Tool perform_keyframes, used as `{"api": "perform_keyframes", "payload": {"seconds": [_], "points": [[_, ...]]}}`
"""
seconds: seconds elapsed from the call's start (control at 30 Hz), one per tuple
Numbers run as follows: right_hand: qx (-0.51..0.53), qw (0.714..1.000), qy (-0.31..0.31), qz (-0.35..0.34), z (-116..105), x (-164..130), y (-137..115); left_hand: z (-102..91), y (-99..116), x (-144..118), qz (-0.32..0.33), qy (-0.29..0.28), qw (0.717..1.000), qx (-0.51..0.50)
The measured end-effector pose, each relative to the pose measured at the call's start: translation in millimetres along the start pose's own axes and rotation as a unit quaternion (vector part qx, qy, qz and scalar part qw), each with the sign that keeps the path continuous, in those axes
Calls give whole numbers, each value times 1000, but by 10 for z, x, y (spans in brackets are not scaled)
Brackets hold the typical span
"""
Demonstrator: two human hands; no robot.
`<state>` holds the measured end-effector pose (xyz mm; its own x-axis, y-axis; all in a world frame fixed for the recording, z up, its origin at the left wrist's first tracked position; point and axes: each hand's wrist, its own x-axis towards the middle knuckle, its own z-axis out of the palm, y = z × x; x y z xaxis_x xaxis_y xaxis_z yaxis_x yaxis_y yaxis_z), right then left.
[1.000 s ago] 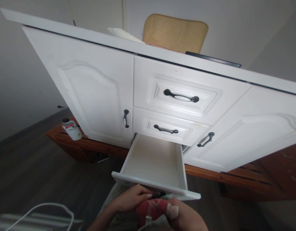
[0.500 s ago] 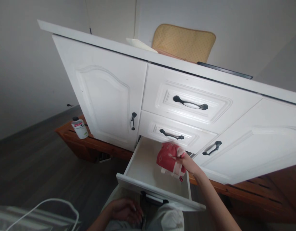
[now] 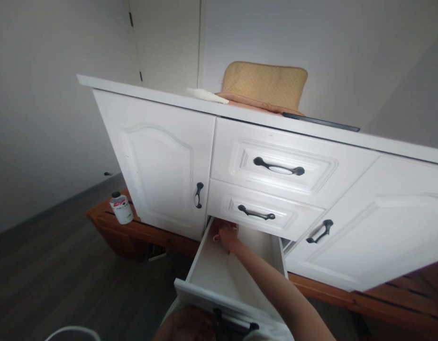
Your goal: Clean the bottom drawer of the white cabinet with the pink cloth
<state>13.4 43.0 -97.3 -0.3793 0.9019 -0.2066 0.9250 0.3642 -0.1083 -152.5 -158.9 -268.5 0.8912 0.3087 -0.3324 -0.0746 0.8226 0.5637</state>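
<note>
The right hand (image 3: 226,235) was reached deep into the open bottom drawer (image 3: 219,274), right at the back left corner, and it was closed around a red cloth (image 3: 219,228). Only a little of the cloth showed past the fingers, tucked up under the closed drawer above. The left hand (image 3: 187,324) sat low at the bottom edge of the frame, just in front of the drawer's front panel near its black handle (image 3: 236,323); couldn't tell whether it was holding anything or just resting there. The drawer belonged to a white cabinet (image 3: 158,166) with a tan cushion (image 3: 265,85) on top. A small white bottle (image 3: 121,208) stood on the wooden base (image 3: 133,232) off to the left of the cabinet.
</note>
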Motion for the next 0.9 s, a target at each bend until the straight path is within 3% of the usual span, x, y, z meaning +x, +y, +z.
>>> {"api": "perform_keyframes", "payload": {"seconds": [0.17, 0.3, 0.43, 0.67, 0.77, 0.9], "points": [[-27, 988, -118, -99, 50, -86, -260, 31, 26, -58, 8, -26, 999, -35], [-28, 944, -255, -206, 219, -488, -420, 91, 83, -72, 3, -44, 998, -44], [-57, 910, -303, -277, 355, -676, -476, 125, 111, -54, -11, -45, 998, -51], [-49, 919, -293, -260, 228, -672, -404, 111, 97, -49, -2, -52, 996, -67], [-54, 952, -216, -212, 81, -667, -209, 138, 109, -76, 10, -53, 996, -72], [-69, 993, -80, -60, -104, -538, 262, 173, 128, -106, 9, -59, 996, -69]]}}
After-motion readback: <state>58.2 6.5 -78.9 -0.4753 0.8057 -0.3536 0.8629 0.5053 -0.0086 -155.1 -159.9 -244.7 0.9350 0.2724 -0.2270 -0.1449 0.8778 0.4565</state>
